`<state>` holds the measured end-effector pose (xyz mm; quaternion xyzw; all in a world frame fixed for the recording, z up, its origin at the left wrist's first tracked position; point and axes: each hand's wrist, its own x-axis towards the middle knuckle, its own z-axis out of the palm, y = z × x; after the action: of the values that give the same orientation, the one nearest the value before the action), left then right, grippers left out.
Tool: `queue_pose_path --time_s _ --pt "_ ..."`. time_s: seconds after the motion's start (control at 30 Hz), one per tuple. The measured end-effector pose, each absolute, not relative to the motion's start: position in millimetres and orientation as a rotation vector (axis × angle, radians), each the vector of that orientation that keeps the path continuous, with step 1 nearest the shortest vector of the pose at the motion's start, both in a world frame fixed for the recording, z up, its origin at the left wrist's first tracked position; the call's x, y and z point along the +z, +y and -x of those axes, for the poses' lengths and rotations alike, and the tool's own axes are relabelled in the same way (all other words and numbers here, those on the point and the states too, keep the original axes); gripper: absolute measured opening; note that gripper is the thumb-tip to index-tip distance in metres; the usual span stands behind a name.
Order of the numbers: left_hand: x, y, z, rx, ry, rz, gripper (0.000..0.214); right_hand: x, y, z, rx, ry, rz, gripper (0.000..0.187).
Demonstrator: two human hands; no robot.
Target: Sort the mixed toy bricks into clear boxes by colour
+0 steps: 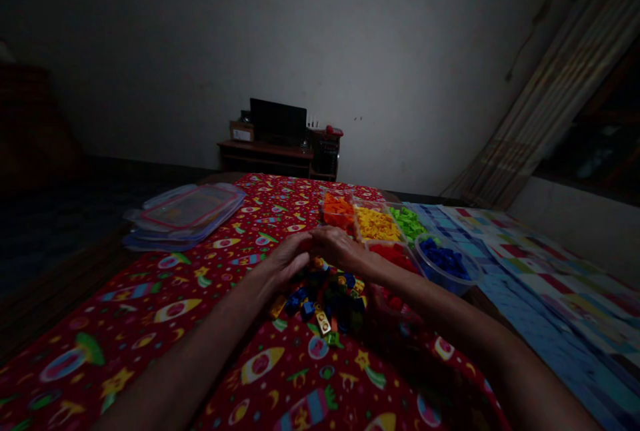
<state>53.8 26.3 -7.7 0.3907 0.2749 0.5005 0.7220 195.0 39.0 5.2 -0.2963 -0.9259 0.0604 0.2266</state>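
Observation:
My left hand (pixel 290 254) and my right hand (pixel 336 244) meet at the fingertips on the far side of a loose pile of toy building bricks (pixel 325 301). Blue, yellow and green bricks are mixed in the pile on the red patterned cloth. The left fingers are stretched out, with the thumb apart. Curving inward, the right hand shows its back, and its fingertips overlap those of the left. A few bricks lie close under both palms. Nothing is visibly gripped, though the palms are partly hidden.
Beyond my right arm stand clear containers of orange bricks (pixel 339 208), yellow bricks (pixel 377 224), green bricks (pixel 407 221) and red bricks (pixel 393 256). A round tub (pixel 473 279) holds blue bricks. Stacked plastic lids (pixel 185 211) lie at left. A monitor (pixel 278 120) stands by the wall.

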Motion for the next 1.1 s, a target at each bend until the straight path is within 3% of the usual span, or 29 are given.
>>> queue_pose_path --time_s 0.23,0.43,0.67,0.77,0.87,1.1 --pt "6 17 -54 1.004 0.532 -0.62 0.032 14 31 -198 0.23 -2.574 0.801 0.015" --pt "1 16 -56 0.959 0.583 -0.646 0.047 9 39 -201 0.315 -2.629 0.79 0.009" --pt "-2 29 -47 1.15 1.091 -0.798 0.034 44 81 -220 0.115 -2.462 1.229 0.015" --pt "-3 36 -39 1.185 1.126 -0.963 0.019 64 106 -225 -0.027 -2.353 1.413 0.019" --pt "-9 44 -27 1.138 1.163 -1.215 0.019 74 120 -225 -0.149 -2.28 1.547 0.024" --pt "-46 61 -14 1.055 1.265 -1.808 0.017 47 90 -204 -0.092 -2.643 1.435 0.026"
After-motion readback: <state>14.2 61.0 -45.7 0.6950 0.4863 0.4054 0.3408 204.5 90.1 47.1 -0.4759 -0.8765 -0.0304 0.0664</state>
